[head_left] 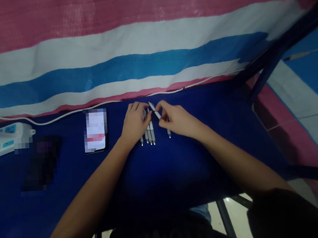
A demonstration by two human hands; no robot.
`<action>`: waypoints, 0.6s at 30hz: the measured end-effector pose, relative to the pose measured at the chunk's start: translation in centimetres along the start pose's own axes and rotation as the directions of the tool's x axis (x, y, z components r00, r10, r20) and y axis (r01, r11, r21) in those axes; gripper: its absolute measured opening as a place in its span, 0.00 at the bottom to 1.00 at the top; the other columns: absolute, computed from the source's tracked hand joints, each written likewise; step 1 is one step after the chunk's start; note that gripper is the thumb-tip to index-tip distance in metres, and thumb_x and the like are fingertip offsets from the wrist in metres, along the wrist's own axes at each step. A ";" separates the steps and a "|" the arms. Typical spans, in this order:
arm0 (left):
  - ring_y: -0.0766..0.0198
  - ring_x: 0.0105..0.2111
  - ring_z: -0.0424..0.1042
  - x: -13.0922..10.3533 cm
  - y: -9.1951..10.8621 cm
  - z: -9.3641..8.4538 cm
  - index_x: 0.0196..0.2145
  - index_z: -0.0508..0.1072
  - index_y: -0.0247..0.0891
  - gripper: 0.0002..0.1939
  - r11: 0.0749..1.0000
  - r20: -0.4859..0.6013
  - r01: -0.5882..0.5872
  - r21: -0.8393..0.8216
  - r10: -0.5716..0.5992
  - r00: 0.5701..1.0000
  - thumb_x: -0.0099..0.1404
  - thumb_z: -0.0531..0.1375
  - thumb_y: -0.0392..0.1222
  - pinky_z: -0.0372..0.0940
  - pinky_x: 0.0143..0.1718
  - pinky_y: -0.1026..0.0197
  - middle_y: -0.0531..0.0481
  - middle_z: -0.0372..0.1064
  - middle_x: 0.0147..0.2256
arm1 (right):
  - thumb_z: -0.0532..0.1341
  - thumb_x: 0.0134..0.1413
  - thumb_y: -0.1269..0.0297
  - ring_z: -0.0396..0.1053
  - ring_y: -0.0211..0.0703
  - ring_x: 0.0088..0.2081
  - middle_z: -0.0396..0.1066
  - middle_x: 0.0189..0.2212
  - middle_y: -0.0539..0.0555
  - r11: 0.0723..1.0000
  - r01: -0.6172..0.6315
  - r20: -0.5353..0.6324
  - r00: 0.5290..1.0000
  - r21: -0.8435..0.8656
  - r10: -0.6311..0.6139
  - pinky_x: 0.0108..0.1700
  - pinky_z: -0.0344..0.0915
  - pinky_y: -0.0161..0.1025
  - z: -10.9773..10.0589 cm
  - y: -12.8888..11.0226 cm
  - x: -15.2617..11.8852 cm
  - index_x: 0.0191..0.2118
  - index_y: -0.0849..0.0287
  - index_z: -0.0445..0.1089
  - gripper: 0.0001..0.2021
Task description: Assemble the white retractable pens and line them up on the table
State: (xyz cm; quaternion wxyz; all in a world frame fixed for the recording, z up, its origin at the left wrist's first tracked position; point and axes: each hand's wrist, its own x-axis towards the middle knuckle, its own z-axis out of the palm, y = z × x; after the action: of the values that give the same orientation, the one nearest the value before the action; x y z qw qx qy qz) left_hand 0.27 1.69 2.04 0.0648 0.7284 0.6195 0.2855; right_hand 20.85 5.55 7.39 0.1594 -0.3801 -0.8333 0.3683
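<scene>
Several white-and-grey pens (151, 132) lie side by side on the dark blue tabletop, their silver tips toward me. My left hand (134, 122) is curled over this row, with its thumb against the pens and their upper parts partly hidden. Between the thumb and fingers of my right hand (175, 117) is one more white pen (155, 110), tilted, with its upper end close to my left fingertips. Beneath my right hand another pen (169, 133) lies apart from the row, mostly covered so that only its tip end shows.
A phone (96, 130) with a lit, blurred screen lies left of my left hand. Farther left are a dark blurred object (41, 164) and a white power strip (9, 137). A white cable (67, 115) runs along the back edge, before a striped sheet (145, 64). A dark metal frame (273, 56) rises at right.
</scene>
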 end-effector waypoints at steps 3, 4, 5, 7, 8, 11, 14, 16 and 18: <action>0.45 0.53 0.71 0.0 -0.1 0.1 0.52 0.74 0.42 0.10 1.000 -0.008 0.001 -0.002 -0.002 1.000 0.76 0.58 0.43 0.69 0.60 0.41 0.42 0.76 0.50 | 0.66 0.57 0.68 0.70 0.41 0.29 0.72 0.29 0.47 0.964 -0.001 -0.077 0.997 0.265 0.022 0.35 0.64 0.42 -1.2 1.5 0.6 0.48 0.54 0.67 0.14; 0.45 0.53 0.71 0.0 -0.1 0.1 0.52 0.74 0.42 0.10 1.000 -0.013 0.000 -0.005 0.000 1.000 0.76 0.58 0.43 0.69 0.60 0.42 0.42 0.76 0.50 | 0.66 0.58 0.66 0.70 0.40 0.29 0.72 0.30 0.48 0.929 0.005 -0.101 0.994 0.371 0.035 0.33 0.64 0.41 -1.6 2.0 0.8 0.48 0.54 0.67 0.14; 0.45 0.53 0.71 0.0 -0.1 0.1 0.52 0.74 0.42 0.10 1.000 -0.019 -0.002 -0.007 0.002 1.000 0.76 0.58 0.43 0.68 0.60 0.42 0.42 0.76 0.50 | 0.67 0.60 0.63 0.70 0.39 0.28 0.73 0.30 0.48 0.889 0.003 -0.113 0.992 0.459 0.055 0.31 0.63 0.39 -1.9 2.5 1.1 0.49 0.54 0.67 0.14; 0.46 0.53 0.71 -0.1 -0.1 0.1 0.51 0.75 0.40 0.09 1.000 -0.028 -0.007 -0.007 0.007 1.000 0.76 0.59 0.43 0.68 0.59 0.43 0.41 0.77 0.50 | 0.70 0.59 0.59 0.68 0.37 0.26 0.71 0.28 0.47 0.819 0.019 -0.141 0.987 0.573 0.076 0.26 0.61 0.37 -2.3 3.5 1.5 0.47 0.55 0.68 0.14; 0.46 0.52 0.71 -0.1 -0.1 0.2 0.50 0.75 0.39 0.09 1.000 -0.028 -0.011 -0.006 0.011 1.000 0.77 0.59 0.42 0.68 0.59 0.43 0.41 0.77 0.50 | 0.72 0.58 0.59 0.68 0.37 0.26 0.71 0.28 0.47 0.793 0.027 -0.144 0.987 0.609 0.077 0.26 0.60 0.36 -2.4 3.8 1.7 0.46 0.55 0.69 0.15; 0.46 0.51 0.71 -0.2 0.0 0.3 0.49 0.76 0.38 0.08 1.000 -0.041 -0.019 0.003 0.019 0.999 0.77 0.60 0.41 0.68 0.58 0.44 0.41 0.76 0.49 | 0.75 0.54 0.60 0.69 0.35 0.28 0.72 0.28 0.47 0.750 0.038 -0.134 0.989 0.661 0.068 0.26 0.61 0.34 -2.4 4.6 2.0 0.43 0.57 0.73 0.15; 0.46 0.50 0.71 -0.3 0.0 0.4 0.48 0.76 0.39 0.07 1.000 -0.066 -0.024 0.008 0.025 0.998 0.76 0.60 0.40 0.68 0.56 0.45 0.42 0.76 0.47 | 0.76 0.53 0.62 0.68 0.35 0.28 0.72 0.27 0.47 0.730 0.015 -0.114 0.990 0.683 0.086 0.27 0.62 0.34 -2.0 5.1 2.1 0.42 0.57 0.75 0.14; 0.47 0.50 0.71 -0.4 0.0 0.5 0.48 0.76 0.39 0.06 1.000 -0.079 -0.029 0.011 0.030 0.996 0.76 0.61 0.40 0.68 0.55 0.45 0.42 0.75 0.46 | 0.76 0.53 0.63 0.68 0.35 0.28 0.73 0.27 0.47 0.713 -0.007 -0.105 0.988 0.701 0.113 0.27 0.63 0.34 -1.8 5.3 2.1 0.42 0.57 0.76 0.14; 0.47 0.49 0.71 -0.4 0.1 0.6 0.48 0.76 0.39 0.06 0.999 -0.089 -0.028 0.023 0.030 0.996 0.76 0.61 0.40 0.69 0.54 0.45 0.42 0.75 0.46 | 0.76 0.52 0.62 0.67 0.35 0.28 0.73 0.28 0.47 0.691 -0.024 -0.099 0.986 0.722 0.137 0.28 0.63 0.35 -1.5 5.5 2.1 0.42 0.57 0.76 0.14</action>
State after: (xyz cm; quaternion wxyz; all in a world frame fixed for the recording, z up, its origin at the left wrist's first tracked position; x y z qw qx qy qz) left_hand 0.60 1.41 1.45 0.0248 0.7244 0.6142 0.3121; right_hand 23.16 10.32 4.33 0.3387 -0.3497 -0.5918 0.6425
